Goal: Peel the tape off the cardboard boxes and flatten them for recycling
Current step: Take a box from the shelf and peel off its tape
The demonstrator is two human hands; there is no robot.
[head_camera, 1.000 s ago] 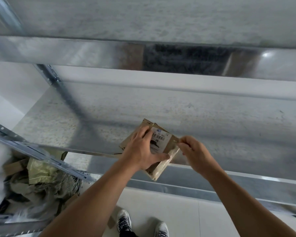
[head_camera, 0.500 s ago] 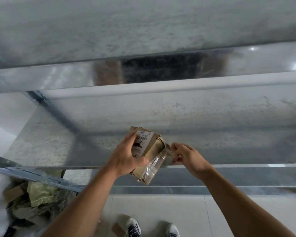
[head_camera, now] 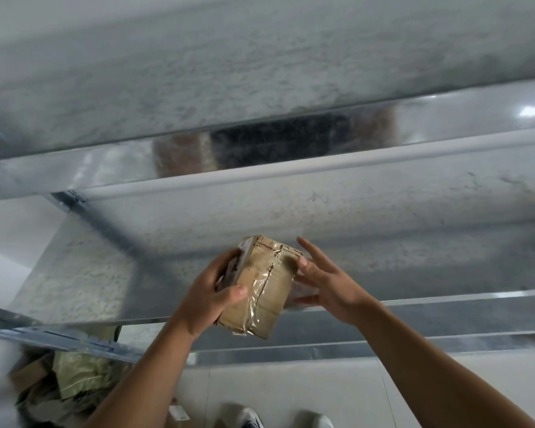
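A small brown cardboard box [head_camera: 267, 291] wrapped in clear shiny tape hangs in the air over the edge of a metal shelf. My left hand [head_camera: 212, 295] grips its left side, thumb across the front face, fingers behind on the labelled side. My right hand [head_camera: 325, 281] is at the box's right edge with fingers spread and mostly straight, thumb touching the upper right corner. A crumpled bit of clear tape [head_camera: 301, 293] shows between the right palm and the box; I cannot tell whether the hand holds it.
A galvanized metal shelf [head_camera: 352, 211] spreads beneath the box, with another shelf above it. A pile of torn cardboard and packaging [head_camera: 71, 381] lies lower left. Pale floor tiles and my shoes [head_camera: 250, 417] show at the bottom.
The box has been turned so its taped brown face points toward me instead of the label. My right hand let go of its pinch on the tape and spread its fingers.
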